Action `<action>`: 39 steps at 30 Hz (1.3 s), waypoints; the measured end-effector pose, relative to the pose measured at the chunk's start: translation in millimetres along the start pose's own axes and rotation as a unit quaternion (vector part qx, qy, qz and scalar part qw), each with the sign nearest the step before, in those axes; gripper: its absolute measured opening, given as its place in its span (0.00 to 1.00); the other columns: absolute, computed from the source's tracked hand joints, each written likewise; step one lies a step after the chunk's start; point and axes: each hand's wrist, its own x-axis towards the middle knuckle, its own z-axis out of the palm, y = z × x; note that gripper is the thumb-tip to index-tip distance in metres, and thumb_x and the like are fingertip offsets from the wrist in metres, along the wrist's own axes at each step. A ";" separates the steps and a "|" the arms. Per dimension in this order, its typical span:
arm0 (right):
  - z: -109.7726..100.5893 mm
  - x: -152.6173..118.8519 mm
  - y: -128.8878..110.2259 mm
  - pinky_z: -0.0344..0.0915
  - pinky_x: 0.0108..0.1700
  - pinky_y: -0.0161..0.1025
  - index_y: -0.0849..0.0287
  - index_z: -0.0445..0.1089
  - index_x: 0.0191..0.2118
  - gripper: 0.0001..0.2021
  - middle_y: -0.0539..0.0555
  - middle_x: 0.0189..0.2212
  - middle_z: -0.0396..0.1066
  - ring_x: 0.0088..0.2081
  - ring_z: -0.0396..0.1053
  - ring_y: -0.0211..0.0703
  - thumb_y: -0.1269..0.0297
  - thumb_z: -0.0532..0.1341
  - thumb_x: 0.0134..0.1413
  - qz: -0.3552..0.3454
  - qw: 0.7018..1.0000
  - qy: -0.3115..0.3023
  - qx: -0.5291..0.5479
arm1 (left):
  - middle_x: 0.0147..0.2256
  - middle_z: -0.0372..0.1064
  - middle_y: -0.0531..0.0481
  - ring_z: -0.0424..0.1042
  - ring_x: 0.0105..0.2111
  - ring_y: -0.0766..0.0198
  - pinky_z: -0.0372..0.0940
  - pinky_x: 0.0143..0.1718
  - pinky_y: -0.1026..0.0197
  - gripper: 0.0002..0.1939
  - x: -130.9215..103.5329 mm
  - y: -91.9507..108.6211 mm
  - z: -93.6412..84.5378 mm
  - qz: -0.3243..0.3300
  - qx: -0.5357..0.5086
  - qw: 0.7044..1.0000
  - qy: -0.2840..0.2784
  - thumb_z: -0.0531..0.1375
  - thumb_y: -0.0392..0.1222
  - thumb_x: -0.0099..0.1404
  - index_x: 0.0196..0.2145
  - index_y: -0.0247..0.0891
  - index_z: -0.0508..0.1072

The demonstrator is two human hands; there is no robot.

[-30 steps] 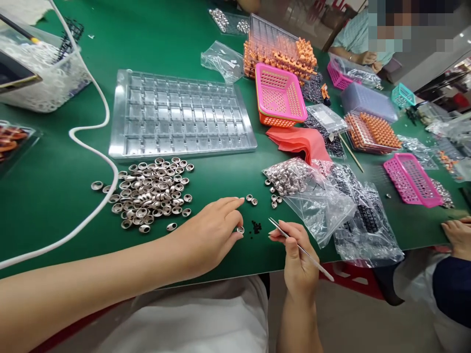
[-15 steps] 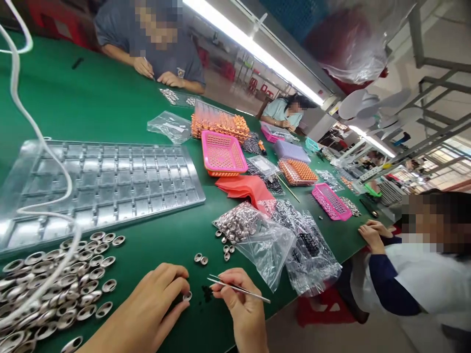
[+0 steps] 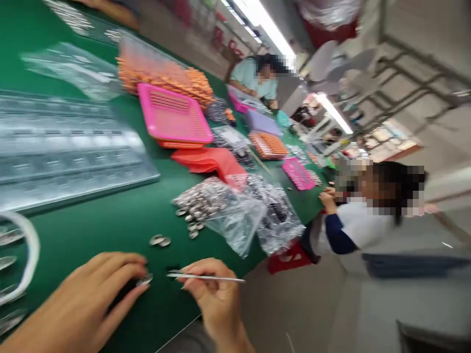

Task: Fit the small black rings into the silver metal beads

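Note:
My left hand [image 3: 99,294] rests on the green table at the lower left, its fingertips closed on a small silver oval piece [image 3: 145,280]. To its right, my right hand [image 3: 215,294] pinches metal tweezers [image 3: 221,279], whose tips point left. Small black bits [image 3: 173,268] lie at the tweezer tips; whether the tips grip one cannot be told. A few loose silver pieces [image 3: 160,240] sit just beyond my left hand. Farther off, a clear bag [image 3: 200,198] spills several more silver pieces.
A clear compartment tray [image 3: 73,157] lies at the left, near a white cable [image 3: 33,260]. Beyond are a pink basket [image 3: 176,115], red plastic [image 3: 213,162], a bag of dark parts [image 3: 274,215] and orange parts [image 3: 162,73]. One person sits at the right, another farther back.
The view has turned right and blurred, so the table things appear farther left. The tweezers lie nearer level, their tips by the black bits. My left hand still holds the silver piece.

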 end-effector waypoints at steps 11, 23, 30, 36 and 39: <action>-15.1 -3.3 -3.1 0.77 0.41 0.40 0.52 0.73 0.41 0.11 0.52 0.36 0.78 0.40 0.77 0.42 0.77 0.63 0.60 -0.126 0.979 -0.074 -0.138 | 0.47 0.70 0.44 0.66 0.48 0.53 0.63 0.50 0.48 0.04 14.9 49.3 -28.7 -0.081 0.044 0.989 -0.116 0.55 0.38 0.74 0.40 0.38 0.69; -8.7 -2.9 -1.4 0.76 0.40 0.36 0.53 0.74 0.43 0.12 0.52 0.37 0.78 0.42 0.77 0.40 0.78 0.63 0.60 -0.140 0.972 -0.035 -0.186 | 0.46 0.71 0.45 0.66 0.47 0.53 0.62 0.48 0.49 0.03 16.7 50.4 -31.3 -0.067 0.037 0.990 -0.115 0.56 0.36 0.74 0.40 0.36 0.69; -15.2 -2.7 -4.9 0.75 0.34 0.36 0.53 0.74 0.41 0.10 0.53 0.36 0.77 0.39 0.76 0.41 0.77 0.63 0.60 -0.107 0.980 -0.031 -0.166 | 0.46 0.71 0.45 0.67 0.47 0.53 0.63 0.48 0.49 0.02 17.4 50.1 -32.1 -0.057 0.042 0.991 -0.111 0.57 0.35 0.73 0.40 0.36 0.69; -17.2 -1.6 -5.4 0.75 0.37 0.35 0.53 0.73 0.40 0.10 0.51 0.35 0.76 0.39 0.76 0.39 0.77 0.63 0.60 -0.102 0.978 -0.042 -0.177 | 0.45 0.71 0.46 0.67 0.47 0.53 0.63 0.47 0.49 0.02 16.1 49.1 -32.0 -0.055 0.045 0.991 -0.110 0.57 0.35 0.73 0.40 0.36 0.69; -15.6 -1.9 -5.5 0.75 0.37 0.34 0.53 0.73 0.40 0.09 0.51 0.34 0.76 0.39 0.76 0.39 0.77 0.63 0.60 -0.099 0.977 -0.039 -0.186 | 0.45 0.72 0.46 0.67 0.47 0.53 0.62 0.47 0.49 0.02 16.6 49.5 -32.0 -0.056 0.046 0.991 -0.112 0.58 0.35 0.73 0.40 0.36 0.70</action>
